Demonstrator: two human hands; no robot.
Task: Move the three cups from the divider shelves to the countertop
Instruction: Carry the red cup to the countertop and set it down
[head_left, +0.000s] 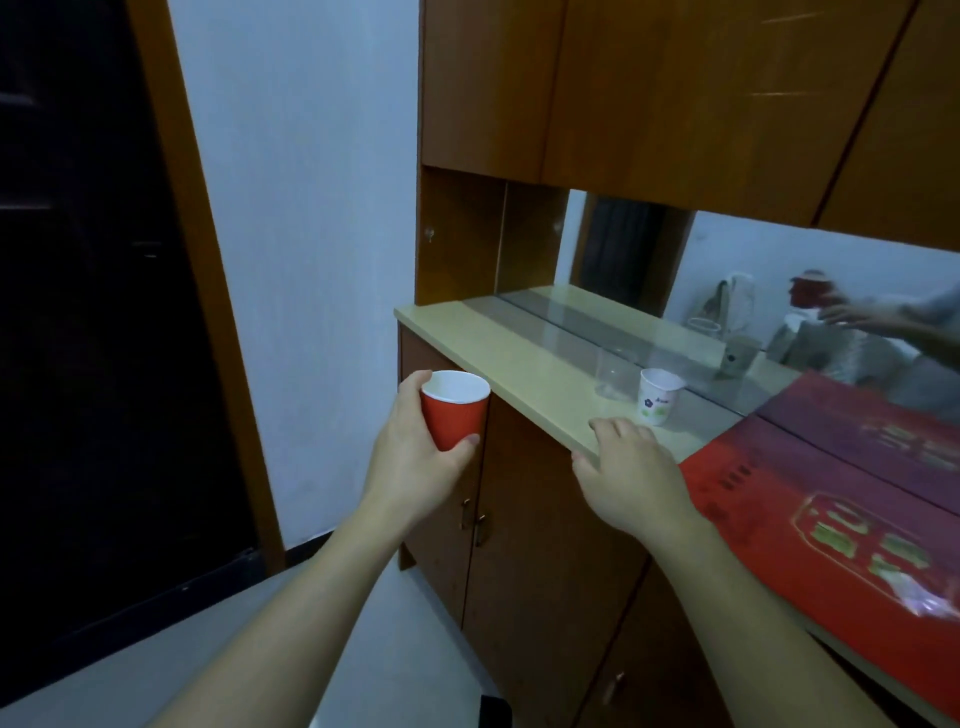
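My left hand (415, 462) grips a red paper cup (454, 410) upright, held in the air just left of and slightly below the cream countertop's (498, 343) front edge. On the countertop stand a clear plastic cup (613, 371) and, right beside it, a white paper cup (658, 396) with a flower print. My right hand (631, 470) rests on the countertop's front edge with its fingers spread, close in front of the white cup and holding nothing.
A mirror (779, 280) backs the counter and reflects the cups and my arm. A red printed box (852, 499) lies on the counter at the right. Wooden cabinets (649, 88) hang above, cabinet doors (530, 519) below. A dark doorway (93, 312) is at left.
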